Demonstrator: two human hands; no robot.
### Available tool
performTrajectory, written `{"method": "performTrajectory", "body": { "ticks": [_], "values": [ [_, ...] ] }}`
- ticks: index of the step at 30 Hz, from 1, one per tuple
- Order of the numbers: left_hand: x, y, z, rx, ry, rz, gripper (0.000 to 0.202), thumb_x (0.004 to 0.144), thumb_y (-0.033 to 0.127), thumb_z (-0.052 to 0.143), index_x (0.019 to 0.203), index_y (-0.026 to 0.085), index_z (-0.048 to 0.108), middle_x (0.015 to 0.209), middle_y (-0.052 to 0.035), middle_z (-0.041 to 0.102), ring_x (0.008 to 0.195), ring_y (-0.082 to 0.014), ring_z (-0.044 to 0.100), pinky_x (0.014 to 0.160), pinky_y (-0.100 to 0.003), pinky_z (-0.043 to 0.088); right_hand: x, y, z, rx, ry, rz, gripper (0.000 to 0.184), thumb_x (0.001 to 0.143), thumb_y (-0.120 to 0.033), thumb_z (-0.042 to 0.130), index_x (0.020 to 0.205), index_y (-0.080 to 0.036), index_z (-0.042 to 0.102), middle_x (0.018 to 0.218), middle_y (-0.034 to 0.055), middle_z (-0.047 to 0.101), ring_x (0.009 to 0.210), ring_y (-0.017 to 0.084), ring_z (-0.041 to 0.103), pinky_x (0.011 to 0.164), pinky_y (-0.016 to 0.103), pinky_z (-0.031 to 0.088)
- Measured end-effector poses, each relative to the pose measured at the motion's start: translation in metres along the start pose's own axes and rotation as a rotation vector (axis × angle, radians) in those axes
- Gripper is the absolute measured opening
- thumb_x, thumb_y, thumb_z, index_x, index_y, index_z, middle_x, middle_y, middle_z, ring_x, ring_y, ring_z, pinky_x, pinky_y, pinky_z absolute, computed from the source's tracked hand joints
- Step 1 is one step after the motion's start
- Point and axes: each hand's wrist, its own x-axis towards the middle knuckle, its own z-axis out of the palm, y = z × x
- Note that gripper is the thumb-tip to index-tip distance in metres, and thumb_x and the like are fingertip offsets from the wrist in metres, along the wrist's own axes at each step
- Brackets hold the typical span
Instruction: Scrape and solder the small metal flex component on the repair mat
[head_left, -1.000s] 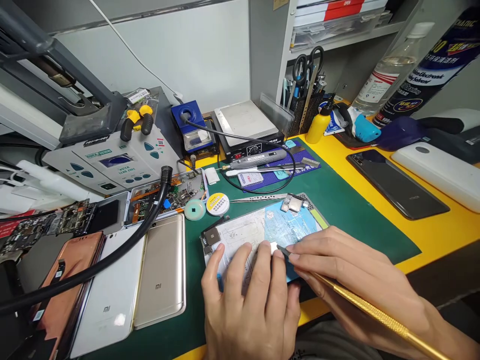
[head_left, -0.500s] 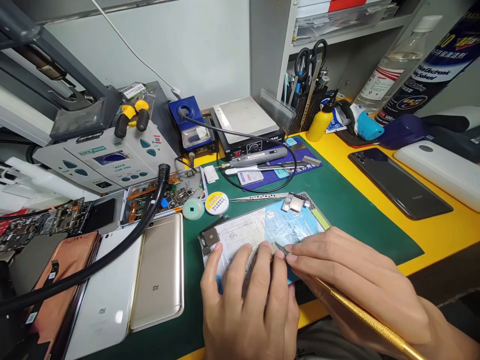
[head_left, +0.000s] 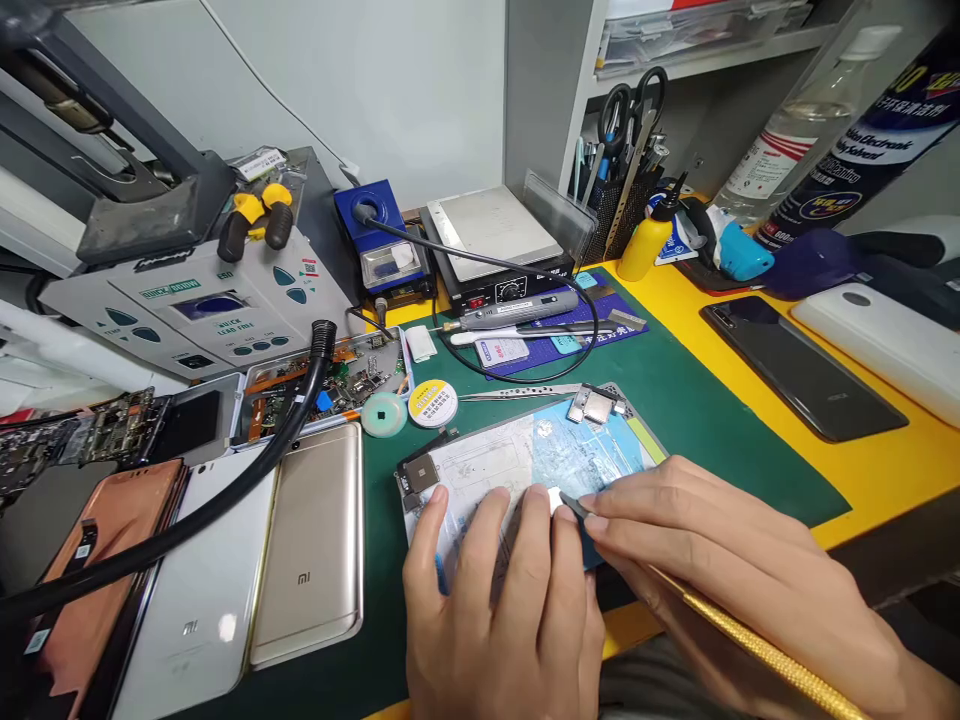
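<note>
An opened phone body (head_left: 525, 455) with a pale and blue inner surface lies on the green mat (head_left: 697, 400). My left hand (head_left: 502, 610) presses down on its near end, and its fingertips pinch a small white part (head_left: 556, 499). My right hand (head_left: 720, 570) grips a long gold-handled tool (head_left: 757, 650), whose dark tip touches that white part. A small metal shield piece (head_left: 592, 405) rests on the phone's far corner.
Tweezers (head_left: 517, 393), a solder roll (head_left: 433, 403) and a teal reel (head_left: 382, 413) lie behind the phone. Gold (head_left: 307, 550), white and copper phone backs sit left under a black hose (head_left: 247, 470). A dark phone (head_left: 802, 368) lies right. Hot plate (head_left: 491, 235) and tool holder (head_left: 622, 200) stand behind.
The view has shifted slightly; both hands stay on the phone's near end. The tool tip has nudged a little along the white part.
</note>
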Motion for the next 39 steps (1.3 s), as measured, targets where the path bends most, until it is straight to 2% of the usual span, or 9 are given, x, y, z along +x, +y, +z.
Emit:
{"method": "performTrajectory", "body": {
  "ticks": [6,14,21,24,29,34,39],
  "values": [
    [-0.001,0.003,0.009,-0.010,0.117,-0.020,0.024,0.094,0.020,0.059,0.105,0.010,0.078,0.112,-0.0111,0.082,0.107,-0.0311,0.070,0.115,-0.062,0.038,0.000,0.002,0.002,0.002,-0.004,-0.032,0.031,0.088,0.006,0.061,0.117,-0.001,0.071,0.112,0.0171,0.072,0.107,0.021,0.067,0.091,0.035,0.056],
    [-0.001,0.002,0.009,-0.030,0.088,-0.016,0.023,0.091,0.018,0.062,0.107,0.010,0.078,0.113,-0.0111,0.082,0.109,-0.0306,0.070,0.117,-0.060,0.037,0.004,0.002,0.003,0.060,0.020,-0.022,0.035,0.084,0.009,0.062,0.117,0.000,0.070,0.109,0.0179,0.073,0.104,0.023,0.067,0.088,0.038,0.057],
    [-0.003,0.003,0.008,-0.033,0.091,-0.016,0.024,0.090,0.017,0.063,0.106,0.008,0.078,0.115,-0.0125,0.081,0.110,-0.0319,0.071,0.116,-0.061,0.037,-0.005,0.001,0.011,0.011,0.068,-0.023,0.035,0.088,0.006,0.061,0.122,0.001,0.070,0.116,0.0189,0.072,0.113,0.024,0.067,0.095,0.041,0.055],
    [-0.003,0.003,0.008,-0.037,0.089,-0.011,0.023,0.091,0.018,0.063,0.106,0.008,0.078,0.114,-0.0126,0.081,0.110,-0.0319,0.071,0.116,-0.061,0.037,-0.006,0.002,0.012,0.008,0.057,-0.022,0.034,0.090,0.005,0.059,0.122,0.001,0.070,0.115,0.0194,0.073,0.112,0.025,0.067,0.092,0.041,0.055],
    [-0.003,0.002,0.007,-0.037,0.095,-0.010,0.025,0.091,0.019,0.065,0.109,0.008,0.078,0.115,-0.0129,0.081,0.110,-0.0334,0.071,0.115,-0.062,0.039,0.002,-0.001,0.009,0.015,0.087,0.024,0.031,0.089,0.006,0.062,0.116,-0.004,0.073,0.107,0.0151,0.076,0.104,0.020,0.069,0.088,0.034,0.057],
    [-0.004,0.001,0.002,-0.036,0.071,-0.003,0.027,0.090,0.019,0.068,0.112,0.008,0.078,0.118,-0.0138,0.080,0.113,-0.0348,0.070,0.114,-0.063,0.040,0.004,-0.002,0.004,0.074,0.141,0.125,0.026,0.089,0.004,0.064,0.108,-0.011,0.074,0.103,0.0087,0.077,0.104,0.014,0.072,0.093,0.023,0.057],
    [-0.003,-0.001,-0.002,-0.002,0.024,0.048,0.030,0.087,0.021,0.073,0.114,0.007,0.078,0.119,-0.0154,0.080,0.114,-0.0363,0.068,0.112,-0.063,0.041,0.003,-0.003,0.001,0.072,0.138,0.146,0.026,0.091,0.002,0.066,0.112,-0.013,0.071,0.107,0.0090,0.078,0.110,0.015,0.072,0.101,0.024,0.056]
  ]
}}
